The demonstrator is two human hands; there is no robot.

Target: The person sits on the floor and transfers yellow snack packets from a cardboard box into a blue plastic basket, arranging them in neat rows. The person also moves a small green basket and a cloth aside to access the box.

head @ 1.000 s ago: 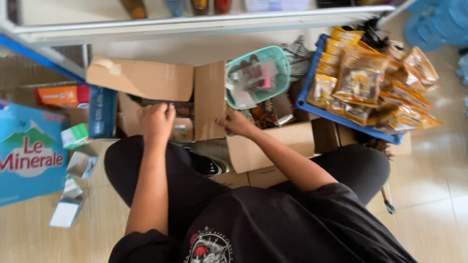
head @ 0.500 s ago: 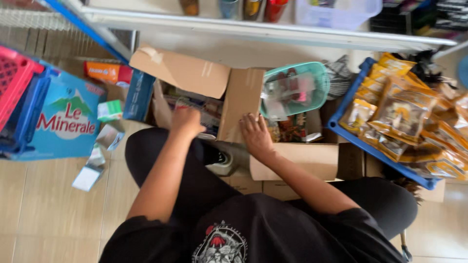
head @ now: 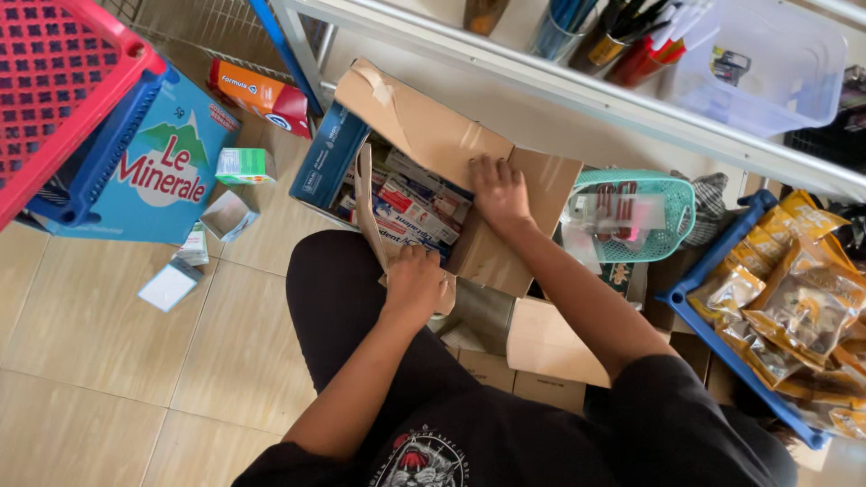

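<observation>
An open brown cardboard box [head: 424, 126] sits on the floor in front of my knees, with several small red, white and blue packets [head: 410, 207] inside. My left hand [head: 415, 281] grips the near flap at the box's front edge. My right hand [head: 498, 191] lies flat, fingers spread, on the right flap, just beside the packets. Both forearms reach forward over my black trousers.
A teal mesh basket [head: 672, 203] with small items stands right of the box. A blue tray [head: 695, 311] of orange snack packets is far right. A blue carton [head: 162, 171], red crate [head: 63, 81] and loose small boxes lie left. A white shelf [head: 577, 86] runs overhead.
The view has swung down and left. My right hand has shifted up onto the right flap, and my left hand has come down to the near flap.
</observation>
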